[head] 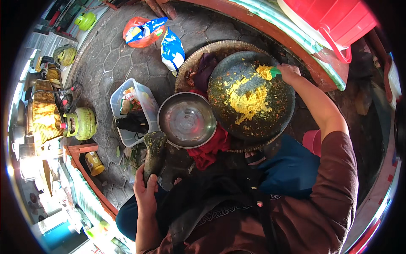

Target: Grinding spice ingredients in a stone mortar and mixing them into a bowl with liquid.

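Note:
Upright in my left hand [146, 188] is a stone pestle [154, 152], its broad end smeared with yellow paste. My right hand [289, 73] grips a green scraper [275, 72] at the far right rim of a round stone mortar [219, 84]. A lump of yellow paste [264, 71] lies against the scraper's edge, and a larger mass of yellow paste [249, 103] spreads over the mortar's middle. Orange-red specks dot the stone around it. Beneath the mortar is a woven bamboo tray [187, 70]. A metal bowl [187, 120] with a bare inside stands left of the mortar.
Left of the bowl stands a clear plastic bin [152, 104] holding packets and a black bag. Red cloth [206, 149] lies under the bowl. Blue-and-white bags [173, 50] rest on the paving beyond. A pink container [312, 143] is by my right arm; a green gas cylinder [85, 123] stands left.

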The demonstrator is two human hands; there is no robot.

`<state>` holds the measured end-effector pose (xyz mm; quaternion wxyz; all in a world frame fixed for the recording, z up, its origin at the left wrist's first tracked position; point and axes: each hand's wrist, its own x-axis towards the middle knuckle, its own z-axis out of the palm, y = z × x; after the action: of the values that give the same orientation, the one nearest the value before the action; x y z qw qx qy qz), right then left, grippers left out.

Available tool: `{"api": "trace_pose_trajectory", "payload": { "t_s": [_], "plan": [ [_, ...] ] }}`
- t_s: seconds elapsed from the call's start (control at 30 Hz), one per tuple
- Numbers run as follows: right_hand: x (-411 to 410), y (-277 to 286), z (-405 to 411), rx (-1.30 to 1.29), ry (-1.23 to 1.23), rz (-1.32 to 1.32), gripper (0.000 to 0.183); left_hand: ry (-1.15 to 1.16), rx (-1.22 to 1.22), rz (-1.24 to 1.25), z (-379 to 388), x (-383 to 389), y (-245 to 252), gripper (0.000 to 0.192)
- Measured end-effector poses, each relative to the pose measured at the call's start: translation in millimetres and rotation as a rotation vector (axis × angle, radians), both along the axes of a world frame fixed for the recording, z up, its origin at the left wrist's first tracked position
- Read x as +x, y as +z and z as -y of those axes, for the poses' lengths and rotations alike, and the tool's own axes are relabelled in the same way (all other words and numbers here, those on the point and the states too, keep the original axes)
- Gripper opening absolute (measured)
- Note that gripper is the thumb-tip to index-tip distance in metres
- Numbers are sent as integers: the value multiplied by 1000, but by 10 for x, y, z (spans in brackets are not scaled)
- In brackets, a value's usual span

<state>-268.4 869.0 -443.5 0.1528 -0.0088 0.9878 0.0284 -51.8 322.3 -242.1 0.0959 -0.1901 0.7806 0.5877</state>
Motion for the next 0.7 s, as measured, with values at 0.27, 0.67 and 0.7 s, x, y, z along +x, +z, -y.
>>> {"api": "trace_pose_trajectory", "payload": {
  "t_s": [0.27,0.67,0.7],
  "plan": [
    [-86,-726,648,-141,188,-42,32,-31,-30,7,-71,-132,-94,44],
    [402,-430,1035,-816,356,205,27,-45,-77,21,-63,-54,-53,43],
    [428,-313,1043,-822,348,162,27,-35,-76,24,-60,-48,-40,43]
  ]
}}
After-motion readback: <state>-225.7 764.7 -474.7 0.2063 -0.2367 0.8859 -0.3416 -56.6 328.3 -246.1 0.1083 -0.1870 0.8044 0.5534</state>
